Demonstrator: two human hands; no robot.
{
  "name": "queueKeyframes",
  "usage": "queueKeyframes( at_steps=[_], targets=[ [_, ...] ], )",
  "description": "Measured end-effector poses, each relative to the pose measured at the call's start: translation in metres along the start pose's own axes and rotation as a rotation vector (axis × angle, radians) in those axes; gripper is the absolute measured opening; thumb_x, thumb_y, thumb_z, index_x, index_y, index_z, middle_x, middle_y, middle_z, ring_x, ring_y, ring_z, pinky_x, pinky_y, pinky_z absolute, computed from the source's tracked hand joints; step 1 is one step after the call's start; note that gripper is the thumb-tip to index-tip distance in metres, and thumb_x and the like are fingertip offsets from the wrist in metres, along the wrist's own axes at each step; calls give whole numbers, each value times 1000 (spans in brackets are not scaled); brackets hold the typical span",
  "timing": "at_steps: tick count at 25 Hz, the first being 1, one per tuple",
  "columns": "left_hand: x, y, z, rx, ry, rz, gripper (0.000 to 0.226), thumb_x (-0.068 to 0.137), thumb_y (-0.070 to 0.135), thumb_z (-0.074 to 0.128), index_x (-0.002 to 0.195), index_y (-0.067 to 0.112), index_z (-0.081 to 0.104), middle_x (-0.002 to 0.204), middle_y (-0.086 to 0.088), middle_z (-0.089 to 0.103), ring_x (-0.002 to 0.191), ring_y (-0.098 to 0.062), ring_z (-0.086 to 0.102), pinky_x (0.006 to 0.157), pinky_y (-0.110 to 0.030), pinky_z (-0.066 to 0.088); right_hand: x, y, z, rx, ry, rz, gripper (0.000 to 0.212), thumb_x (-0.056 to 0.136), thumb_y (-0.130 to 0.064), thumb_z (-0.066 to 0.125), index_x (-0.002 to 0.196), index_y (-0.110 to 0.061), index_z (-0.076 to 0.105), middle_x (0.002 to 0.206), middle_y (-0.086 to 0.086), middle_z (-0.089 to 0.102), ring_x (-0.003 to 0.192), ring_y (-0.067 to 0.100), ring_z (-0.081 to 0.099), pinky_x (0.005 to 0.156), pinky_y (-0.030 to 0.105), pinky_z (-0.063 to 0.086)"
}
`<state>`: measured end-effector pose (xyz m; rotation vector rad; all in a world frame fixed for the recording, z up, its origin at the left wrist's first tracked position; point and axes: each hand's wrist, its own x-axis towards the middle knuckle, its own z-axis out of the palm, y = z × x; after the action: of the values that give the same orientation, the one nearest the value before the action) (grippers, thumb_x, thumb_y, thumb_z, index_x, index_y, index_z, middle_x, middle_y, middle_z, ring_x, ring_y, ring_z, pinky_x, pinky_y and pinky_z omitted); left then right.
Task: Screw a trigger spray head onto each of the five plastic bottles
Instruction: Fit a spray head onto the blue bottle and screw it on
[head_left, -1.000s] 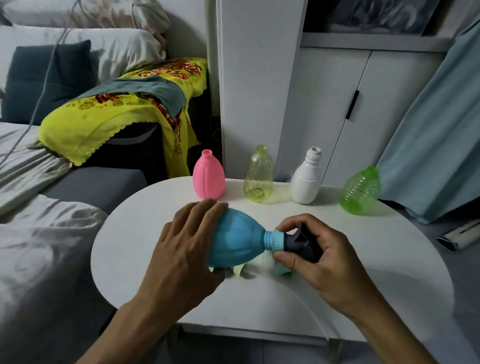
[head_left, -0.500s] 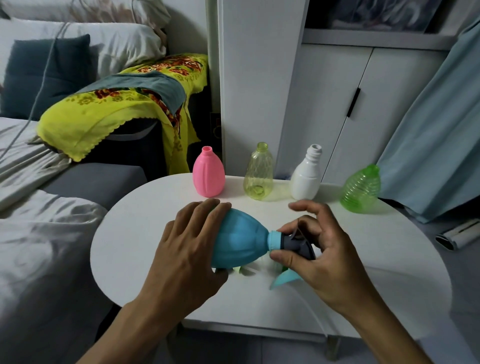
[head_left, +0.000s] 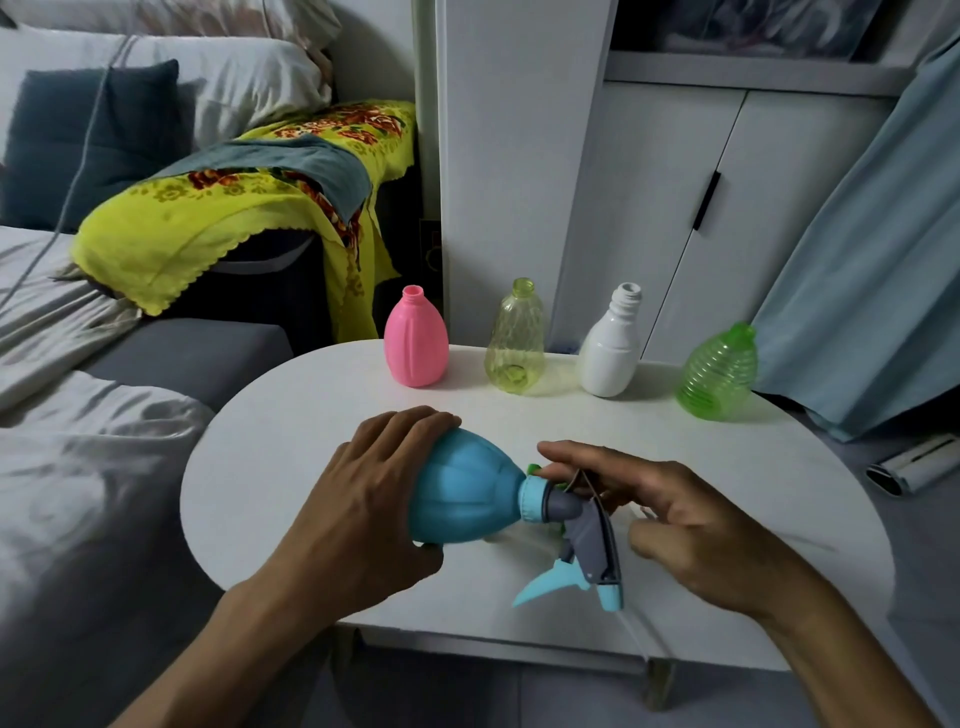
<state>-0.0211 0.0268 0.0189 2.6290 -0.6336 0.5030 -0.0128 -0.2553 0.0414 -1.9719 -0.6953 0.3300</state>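
My left hand (head_left: 363, 509) grips the blue bottle (head_left: 467, 493), held on its side above the white table (head_left: 291, 441), neck pointing right. A grey spray head (head_left: 589, 540) with a blue trigger and nozzle sits on the neck, trigger hanging down. My right hand (head_left: 691, 525) hovers just right of the head with fingers spread, the index reaching over the collar. Along the table's far edge stand a pink bottle (head_left: 415, 343), a clear yellow bottle (head_left: 514, 348), a white bottle (head_left: 610, 353) and a ribbed green bottle (head_left: 719, 374), all with bare necks.
A green piece (head_left: 532, 470) peeks out behind the blue bottle's neck. A bed with grey bedding (head_left: 78, 467) borders the table on the left. White cabinet doors (head_left: 675, 208) rise behind it and a blue curtain (head_left: 857, 260) hangs at the right.
My right hand has let go of the spray head and spread its fingers. The head has turned so its trigger now hangs down in plain view. The left hand keeps its hold.
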Motion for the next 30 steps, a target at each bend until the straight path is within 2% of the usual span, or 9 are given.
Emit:
queueKeyframes(
  at_steps=[2,5,9,13,16,22,25,27,30],
  targets=[
    [-1,-3,0,-40,-29,14,99,50,33,87,137,24,41,135,1,55,117,-23,52,93,-35,48,-1,5,2,-116,-35,0,74,88,-8,59,143,-53,39,138,-25,57,128,-3,51,102,18,41],
    [-2,-6,1,-65,-55,33,98,52,36,86,137,26,39,135,1,55,117,-21,52,94,-34,48,-1,10,4,-293,-6,27,60,88,-59,58,141,-63,31,136,-23,59,126,-2,52,103,28,45],
    [-1,-4,3,-44,12,26,100,51,35,89,138,21,41,136,-2,54,118,-25,52,94,-41,51,2,6,14,-377,191,16,40,80,-85,36,100,-60,60,94,-19,71,85,4,66,75,35,53],
    [3,6,3,-4,147,-22,99,52,39,91,137,13,47,135,-8,54,118,-28,48,93,-42,49,8,1,35,-113,501,-4,57,84,-78,44,81,-28,69,65,-5,70,58,4,63,57,23,51],
    [4,24,10,38,244,-73,98,51,42,88,135,13,46,130,-13,54,113,-32,47,87,-43,49,20,-7,48,226,724,-11,32,89,-64,53,94,-42,75,86,-14,77,76,2,70,65,14,53],
    [5,52,28,-183,270,-175,95,60,44,87,140,26,40,140,-10,43,126,-27,43,96,-41,49,38,-12,63,691,761,-3,33,81,-47,65,109,-32,74,115,-8,75,107,11,69,83,29,59],
    [11,45,17,-706,250,-276,79,62,54,80,133,48,46,135,14,50,119,-16,58,86,-33,58,41,-7,50,815,813,16,29,82,-41,65,103,-25,76,114,2,76,109,22,69,77,35,59],
    [11,33,16,-1073,153,-393,74,54,49,85,121,54,55,126,10,59,106,-21,66,73,-34,61,41,-6,47,834,798,21,26,83,-38,64,102,-25,77,114,3,76,109,23,69,74,34,57],
    [10,41,13,-963,89,-314,73,56,42,88,123,48,59,132,1,55,111,-24,63,77,-40,61,41,-4,47,906,818,72,25,81,-36,66,97,-22,78,113,7,76,108,25,70,78,40,57]
  ],
)
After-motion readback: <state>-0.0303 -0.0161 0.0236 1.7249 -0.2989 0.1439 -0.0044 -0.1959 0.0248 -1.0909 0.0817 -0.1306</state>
